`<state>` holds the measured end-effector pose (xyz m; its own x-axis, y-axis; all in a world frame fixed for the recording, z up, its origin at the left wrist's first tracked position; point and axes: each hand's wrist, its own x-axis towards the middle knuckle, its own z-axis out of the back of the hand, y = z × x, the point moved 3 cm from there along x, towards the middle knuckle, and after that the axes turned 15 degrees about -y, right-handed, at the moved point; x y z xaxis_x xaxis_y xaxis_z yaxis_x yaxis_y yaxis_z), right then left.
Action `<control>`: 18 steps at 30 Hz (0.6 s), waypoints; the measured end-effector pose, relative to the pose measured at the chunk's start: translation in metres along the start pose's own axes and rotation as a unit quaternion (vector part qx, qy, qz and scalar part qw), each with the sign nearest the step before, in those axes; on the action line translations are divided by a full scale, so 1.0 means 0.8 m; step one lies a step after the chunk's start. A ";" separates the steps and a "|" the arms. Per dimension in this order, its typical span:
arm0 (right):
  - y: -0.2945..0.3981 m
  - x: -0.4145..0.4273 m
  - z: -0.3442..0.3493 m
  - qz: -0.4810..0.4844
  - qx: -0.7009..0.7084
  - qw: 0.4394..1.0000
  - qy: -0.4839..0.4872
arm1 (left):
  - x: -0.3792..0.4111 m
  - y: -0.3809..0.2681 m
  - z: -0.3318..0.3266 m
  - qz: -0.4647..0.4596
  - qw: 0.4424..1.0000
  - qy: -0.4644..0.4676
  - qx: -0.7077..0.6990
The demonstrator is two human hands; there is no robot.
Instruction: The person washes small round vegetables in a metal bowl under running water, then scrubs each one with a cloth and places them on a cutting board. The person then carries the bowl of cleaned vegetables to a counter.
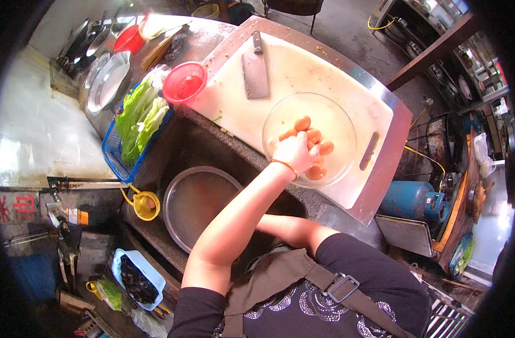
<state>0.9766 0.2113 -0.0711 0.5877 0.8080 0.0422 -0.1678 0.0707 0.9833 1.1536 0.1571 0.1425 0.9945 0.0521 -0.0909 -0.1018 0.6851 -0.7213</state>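
Note:
My left hand (294, 151) reaches into a clear round bowl (346, 122), palm down, with its fingers around a brown egg (310, 144). Several more shiny brown eggs (302, 123) lie close about the fingertips. The bowl stands on a thick white cutting board (223, 101). A cleaver (256, 76) lies flat on that board, beyond the bowl. Behind my left forearm my right hand is out of sight; only the right forearm shows, low over the sink (211, 143). A wide round basin (198, 203) sits in the sink beside my left forearm.
Left of the board stand a red plastic basket (184, 83) and a blue basket (109, 156) of leafy greens (141, 122). A yellow ladle (146, 205) rests by the sink's left edge. A blue gas cylinder (409, 199) is at the right. A light blue tub (158, 274) stands lower left.

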 end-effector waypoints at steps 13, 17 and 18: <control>0.042 0.008 0.031 0.014 0.013 0.996 -0.091 | 0.042 0.023 -0.031 -0.038 0.990 -0.127 -0.058; -0.024 -0.012 -0.006 0.181 -0.404 0.892 0.086 | 0.014 0.046 0.046 -0.196 0.941 -0.273 -0.048; -0.002 -0.009 0.001 0.166 -0.409 0.890 0.114 | -0.003 0.085 0.070 -0.203 0.899 -0.384 -0.059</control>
<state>0.9728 0.2047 -0.0727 0.2382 0.9548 0.1779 -0.8768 0.1326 0.4622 1.1455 0.2446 0.1321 0.6694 0.3325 0.6643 0.3169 0.6810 -0.6602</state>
